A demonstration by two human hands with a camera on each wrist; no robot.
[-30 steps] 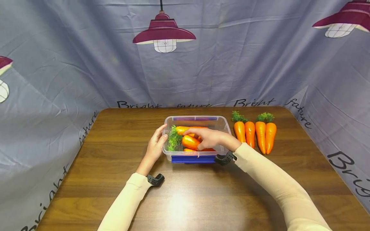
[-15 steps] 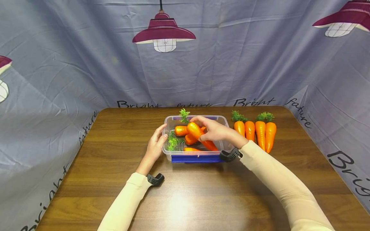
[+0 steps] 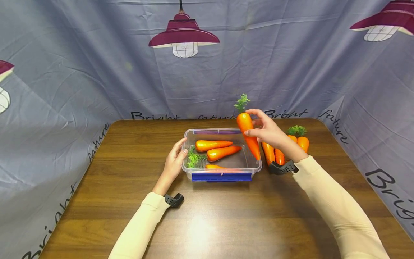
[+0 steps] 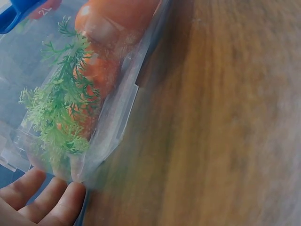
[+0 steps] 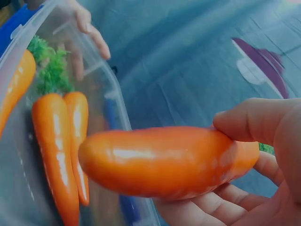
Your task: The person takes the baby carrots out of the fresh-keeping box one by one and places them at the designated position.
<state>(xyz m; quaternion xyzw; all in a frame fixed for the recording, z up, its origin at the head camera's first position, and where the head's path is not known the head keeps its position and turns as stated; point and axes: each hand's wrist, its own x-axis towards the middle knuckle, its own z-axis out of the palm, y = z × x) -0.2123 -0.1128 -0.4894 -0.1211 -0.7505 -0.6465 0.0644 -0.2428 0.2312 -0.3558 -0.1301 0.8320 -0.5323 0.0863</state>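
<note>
My right hand [image 3: 271, 132] grips an orange carrot [image 3: 244, 122] with a green leafy top, thumb on one side and fingers on the other. It is held above the right end of a clear plastic box [image 3: 221, 171], tilted with the tip down. In the right wrist view the carrot [image 5: 155, 160] lies across the fingers. My left hand [image 3: 173, 162] rests against the box's left wall, its fingertips [image 4: 70, 195] touching the outside. Inside the box lie three carrots, an upper one [image 3: 210, 145], a middle one [image 3: 221, 153] and a front one [image 3: 214, 166], leafy tops leftward.
Right of the box, several more carrots [image 3: 268, 153] lie in a row on the wooden table [image 3: 142, 144], partly hidden by my right forearm. A blue clip [image 3: 221, 177] runs along the box's front. Grey curtain [image 3: 226, 82] hangs behind the table.
My right hand has taken hold of a carrot in the box, lifted it out and carried it rightward and up. The left hand has stayed at the box's left side.
</note>
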